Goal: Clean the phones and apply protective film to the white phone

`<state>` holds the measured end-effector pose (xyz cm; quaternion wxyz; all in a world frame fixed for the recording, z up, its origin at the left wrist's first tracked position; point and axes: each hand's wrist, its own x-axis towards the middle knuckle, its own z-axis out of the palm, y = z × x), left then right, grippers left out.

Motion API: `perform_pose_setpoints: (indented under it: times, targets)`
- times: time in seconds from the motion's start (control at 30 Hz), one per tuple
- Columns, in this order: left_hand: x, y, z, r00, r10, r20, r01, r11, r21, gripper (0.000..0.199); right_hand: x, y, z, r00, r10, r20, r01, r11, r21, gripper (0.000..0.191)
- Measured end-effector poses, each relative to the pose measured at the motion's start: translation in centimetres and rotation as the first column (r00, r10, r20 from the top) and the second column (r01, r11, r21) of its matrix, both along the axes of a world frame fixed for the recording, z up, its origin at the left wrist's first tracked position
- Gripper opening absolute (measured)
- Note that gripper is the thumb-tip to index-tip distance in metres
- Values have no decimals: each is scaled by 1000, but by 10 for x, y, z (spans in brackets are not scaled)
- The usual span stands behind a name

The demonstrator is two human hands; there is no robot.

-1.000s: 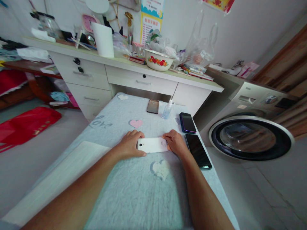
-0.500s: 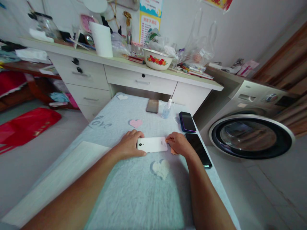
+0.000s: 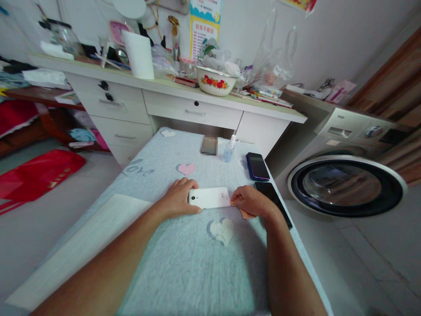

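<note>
A white phone (image 3: 210,197) lies back up on the light blue cloth (image 3: 197,259), its camera end to the left. My left hand (image 3: 182,197) grips that end between thumb and fingers. At the phone's right end, my right hand (image 3: 250,201) pinches an orange cloth (image 3: 246,214), partly hidden under the fingers. Beyond my right hand, a dark phone (image 3: 257,166) lies near the right edge. Another black device (image 3: 274,202) lies beside my right wrist, which partly covers it. A clear spray bottle (image 3: 228,150) stands farther back.
A blurred square item (image 3: 209,145) sits at the cloth's far end. Behind stands a white desk (image 3: 194,112) with a flowered bowl (image 3: 217,82) and a paper roll (image 3: 138,55). A washing machine (image 3: 342,131) is at the right. A pale strip (image 3: 79,241) lies at the left.
My right hand has moved slightly right, off the phone's back to its right end, with the orange cloth showing more below it. My left hand has stayed in place on the phone.
</note>
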<state>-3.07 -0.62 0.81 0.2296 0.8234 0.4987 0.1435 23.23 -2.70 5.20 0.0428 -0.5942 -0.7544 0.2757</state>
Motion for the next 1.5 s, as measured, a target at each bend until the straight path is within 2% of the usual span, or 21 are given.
perform_pose_setpoints:
  times: [0.3,0.43,0.53,0.6,0.67,0.8,1.13,1.5]
  targets:
    - [0,0,-2,1000,0,-3,0,1000,8,55,1,-5,3,996,37,-87,-47,991,-124,15]
    - [0,0,-1,1000,2,-9,-2,1000,-1,55,1,-1,2,989,-40,-141,47,998,46,16]
    - [1,-1,3,1000,5,-13,-5,1000,-15,54,0,5,-8,983,-91,-160,126,966,225,17]
    - [1,-2,5,1000,7,-9,-7,1000,-18,54,-2,10,-17,987,-89,-135,130,934,334,17]
    - [1,-3,5,1000,8,-6,-8,1000,-21,54,-4,14,-26,992,-83,-97,114,917,382,18]
    - [0,-2,2,1000,3,-4,-3,1000,-5,56,-8,15,-35,996,-64,-62,84,911,404,21]
    - [0,-1,-2,1000,13,-7,-13,1000,3,58,-19,12,-35,997,25,-71,8,900,435,21]
    - [1,-1,1,1000,6,-15,-6,1000,-10,57,-14,15,-35,992,-79,101,28,904,426,26]
